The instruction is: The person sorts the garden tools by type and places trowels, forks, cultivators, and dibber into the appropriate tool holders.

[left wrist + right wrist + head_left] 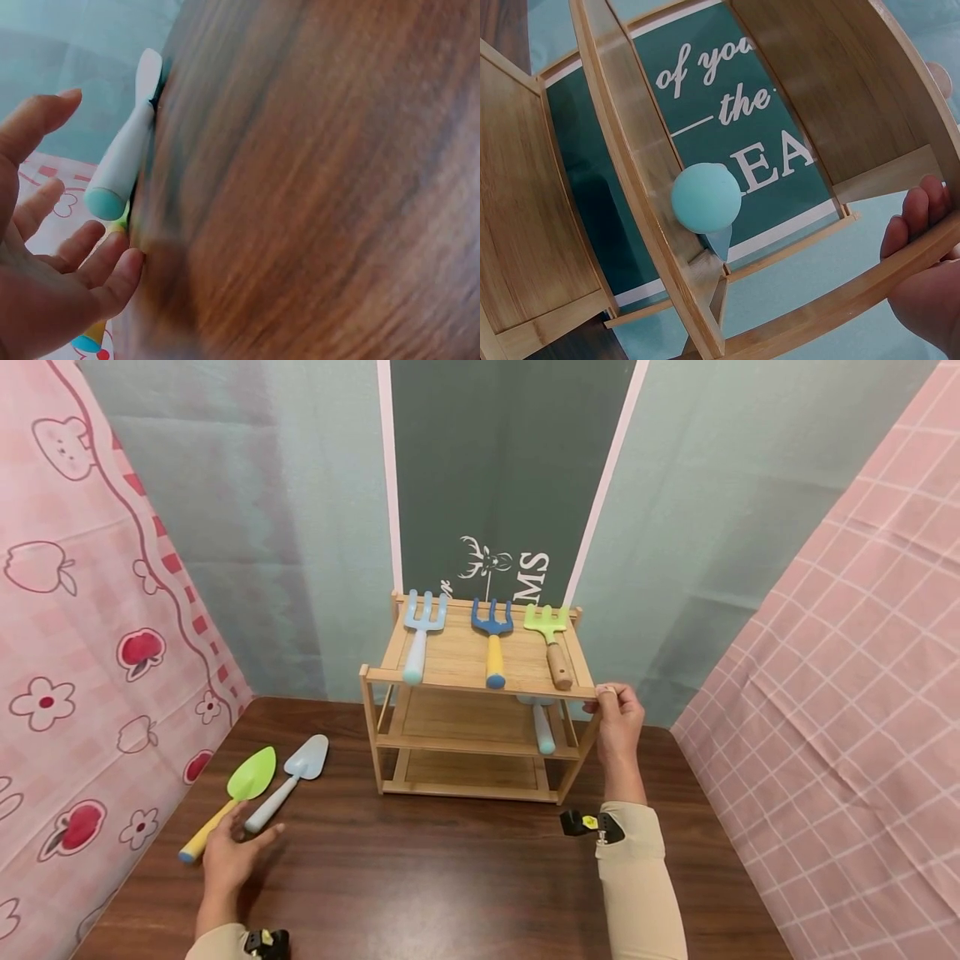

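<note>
My left hand [231, 856] is held with thumb and fingers spread beside two trowels on the table's left side. One is a pale blue trowel [307, 757], whose whitish handle [120, 161] with a teal end lies close to the fingers in the left wrist view. Left of it lies a green trowel [253, 774] with a yellow, blue-tipped handle. My right hand [620, 718] grips the front right corner of a wooden three-tier rack [480, 745], its fingers curled round the upright in the right wrist view.
On the rack's top lie three hand forks: light blue [423, 627], dark blue with yellow handle [492, 627], and green with wooden handle [547, 631]. A pale-handled tool [544, 732] lies on the middle tier, its head partly hidden. Curtains [847, 677] surround the brown table [420, 893].
</note>
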The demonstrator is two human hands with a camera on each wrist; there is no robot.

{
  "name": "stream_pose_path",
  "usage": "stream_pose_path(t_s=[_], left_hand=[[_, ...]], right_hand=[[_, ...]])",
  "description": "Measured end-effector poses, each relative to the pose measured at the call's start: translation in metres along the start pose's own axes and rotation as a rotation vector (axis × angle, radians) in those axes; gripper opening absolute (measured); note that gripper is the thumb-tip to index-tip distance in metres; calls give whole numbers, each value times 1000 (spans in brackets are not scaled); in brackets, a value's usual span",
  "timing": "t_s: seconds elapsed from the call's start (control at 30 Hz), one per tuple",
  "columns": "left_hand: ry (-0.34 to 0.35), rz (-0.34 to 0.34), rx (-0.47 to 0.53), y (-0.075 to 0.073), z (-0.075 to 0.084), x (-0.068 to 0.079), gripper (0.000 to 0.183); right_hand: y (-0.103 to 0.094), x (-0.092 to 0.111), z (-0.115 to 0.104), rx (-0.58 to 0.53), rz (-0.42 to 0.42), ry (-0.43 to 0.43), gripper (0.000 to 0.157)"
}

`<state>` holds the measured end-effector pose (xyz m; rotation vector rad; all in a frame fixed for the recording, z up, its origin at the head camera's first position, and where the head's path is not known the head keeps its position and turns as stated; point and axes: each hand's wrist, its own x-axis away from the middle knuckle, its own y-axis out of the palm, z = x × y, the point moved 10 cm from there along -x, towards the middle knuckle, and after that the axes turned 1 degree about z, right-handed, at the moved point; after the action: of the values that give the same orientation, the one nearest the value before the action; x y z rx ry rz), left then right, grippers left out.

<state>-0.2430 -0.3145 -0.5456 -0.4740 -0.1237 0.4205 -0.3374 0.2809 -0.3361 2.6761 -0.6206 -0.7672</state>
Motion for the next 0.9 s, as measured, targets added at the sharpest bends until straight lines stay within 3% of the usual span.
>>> stream_pose_path(t_s=[0.43,0.67,0.9], left_hand=[[-38,-10,-145,1,-11,-7,70],[-71,-36,-171,4,-14,-11,68],[-97,2,-199,2,-13,-15,55]], right_hand=[[0,1,-1,-13,3,7,14],[-1,0,2,-31,5,11,14],[-1,0,2,-30,7,13,15]])
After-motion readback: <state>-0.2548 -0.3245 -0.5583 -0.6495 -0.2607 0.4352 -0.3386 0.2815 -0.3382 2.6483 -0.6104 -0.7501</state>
